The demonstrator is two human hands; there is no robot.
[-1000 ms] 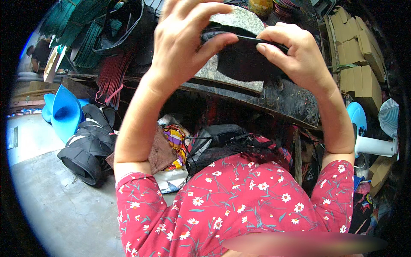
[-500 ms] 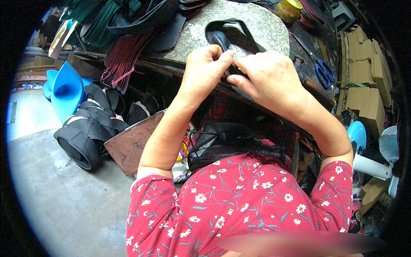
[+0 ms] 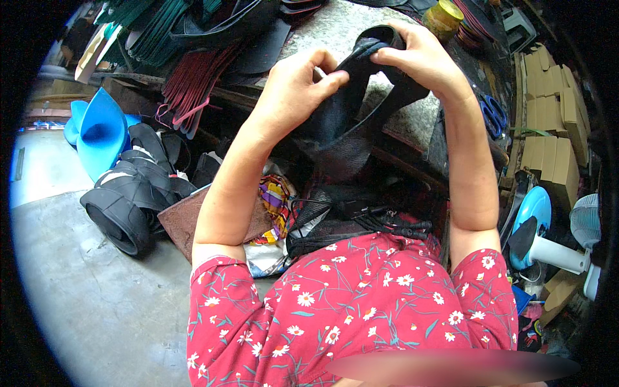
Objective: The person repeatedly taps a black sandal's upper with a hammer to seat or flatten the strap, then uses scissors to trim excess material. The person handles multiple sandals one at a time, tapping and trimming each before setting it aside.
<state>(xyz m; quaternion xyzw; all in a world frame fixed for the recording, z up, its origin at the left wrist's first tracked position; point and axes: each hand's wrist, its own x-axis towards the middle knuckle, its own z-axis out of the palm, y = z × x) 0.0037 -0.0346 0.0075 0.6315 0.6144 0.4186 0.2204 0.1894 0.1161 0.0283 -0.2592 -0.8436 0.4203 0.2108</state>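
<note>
A black, flexible shoe upper [image 3: 338, 119] is bent into a loop between my hands, partly hanging over the front edge of the workbench. On its left side my left hand [image 3: 291, 93] pinches the edge between thumb and fingers. My right hand [image 3: 425, 59] grips its top rim, thumb in front and fingers behind. Part of the folded rim is hidden by my fingers. Behind it lies a pale speckled slab [image 3: 322, 35] on the bench.
Stacks of red-edged pieces [image 3: 193, 87] and green pieces [image 3: 158, 39] lie at the back left. Blue scissors [image 3: 493, 116] and a yellow jar [image 3: 443, 18] are at the right. Black footwear [image 3: 119, 213] and blue curved pieces [image 3: 103, 132] sit at left; a fan [image 3: 585, 219] stands at right.
The shoe upper has been lifted and turned, now hanging nearer me. My right hand has moved up and right to its top rim; my left hand has shifted slightly left, farther from the right.
</note>
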